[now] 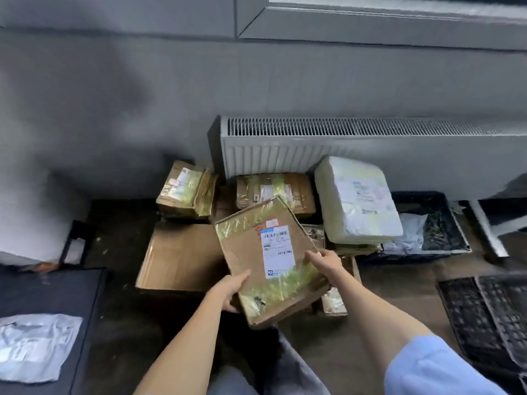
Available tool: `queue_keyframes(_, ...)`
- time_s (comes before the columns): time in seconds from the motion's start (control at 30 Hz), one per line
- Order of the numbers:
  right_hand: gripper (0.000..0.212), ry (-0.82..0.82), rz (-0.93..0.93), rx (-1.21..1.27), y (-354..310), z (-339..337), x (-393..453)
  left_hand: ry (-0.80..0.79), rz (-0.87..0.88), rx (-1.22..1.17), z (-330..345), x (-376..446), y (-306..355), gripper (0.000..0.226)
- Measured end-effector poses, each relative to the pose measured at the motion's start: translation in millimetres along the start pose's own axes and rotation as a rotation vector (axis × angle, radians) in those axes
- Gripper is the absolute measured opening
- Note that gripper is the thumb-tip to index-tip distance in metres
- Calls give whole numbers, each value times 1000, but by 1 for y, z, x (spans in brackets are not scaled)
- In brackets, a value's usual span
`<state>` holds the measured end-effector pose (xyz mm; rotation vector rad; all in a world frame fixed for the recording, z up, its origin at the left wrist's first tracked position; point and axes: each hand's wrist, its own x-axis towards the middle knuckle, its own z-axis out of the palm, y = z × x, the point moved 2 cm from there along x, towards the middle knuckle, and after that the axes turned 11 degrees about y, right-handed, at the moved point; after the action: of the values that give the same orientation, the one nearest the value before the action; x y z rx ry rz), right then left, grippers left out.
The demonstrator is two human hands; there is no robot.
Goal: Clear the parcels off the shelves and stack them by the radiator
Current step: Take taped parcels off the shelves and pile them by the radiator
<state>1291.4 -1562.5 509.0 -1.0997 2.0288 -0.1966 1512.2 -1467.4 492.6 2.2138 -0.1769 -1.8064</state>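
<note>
I hold a flat brown cardboard parcel (251, 252) with a white label and yellowish tape, tilted, above the pile on the floor. My left hand (232, 289) grips its near left edge; my right hand (325, 262) grips its right edge. Below the white radiator (273, 155) lie other parcels: a taped box (185, 189) at the left, a brown box (276, 189) against the radiator, a large plain carton (176, 255) on the floor, and a white foam-wrapped parcel (359, 198) stacked on smaller ones at the right.
A black crate (433, 226) with a plastic bag stands right of the pile. Black mesh trays (484, 317) lie at the right. A dark fabric bag (57, 295) with a grey mailer (34, 346) on it sits at the left. The grey wall is behind.
</note>
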Motion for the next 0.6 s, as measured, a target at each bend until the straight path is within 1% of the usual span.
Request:
queue_keyframes(0.1,41,-92,-127,-131,-31,13,63,5,-71,-125,21,39,13,49)
queue_keyframes(0.17,50,-123,-220,-245,-44,19,92,-60,-134,-187,34,51,12,47)
queue_keyframes(0.23,62,-49,-321,-313,-52,25,110,-115,-193,-222,41,60,15,50)
queue_keyframes(0.27,68,24,-340,-318,-52,26,116,-88,-202,-253,41,65,19,57)
queue_keyframes(0.3,73,109,-321,-313,-51,27,120,15,-187,-287,38,71,25,66)
queue_keyframes(0.33,79,179,-256,-281,-46,28,120,181,-144,-324,32,78,34,76)
queue_keyframes(0.37,85,211,-147,-211,-39,29,119,357,-71,-358,22,85,45,84)
queue_keyframes(0.4,91,210,-4,-107,-30,31,115,500,12,-381,11,90,60,88)
queue_keyframes(0.43,97,193,149,4,-21,35,112,594,78,-364,0,94,75,91)
queue_keyframes(0.47,101,172,281,93,-13,38,109,656,130,-300,-11,99,88,92)
queue_keyframes(0.5,102,154,365,136,-8,42,107,687,167,-205,-21,104,99,90)
queue_keyframes(0.53,100,138,401,142,-6,45,105,674,198,-97,-28,111,109,87)
queue_keyframes(0.57,98,127,403,135,-7,47,106,615,223,-1,-35,118,118,80)
queue_keyframes(0.6,95,122,390,129,-10,49,107,522,234,48,-39,123,125,72)
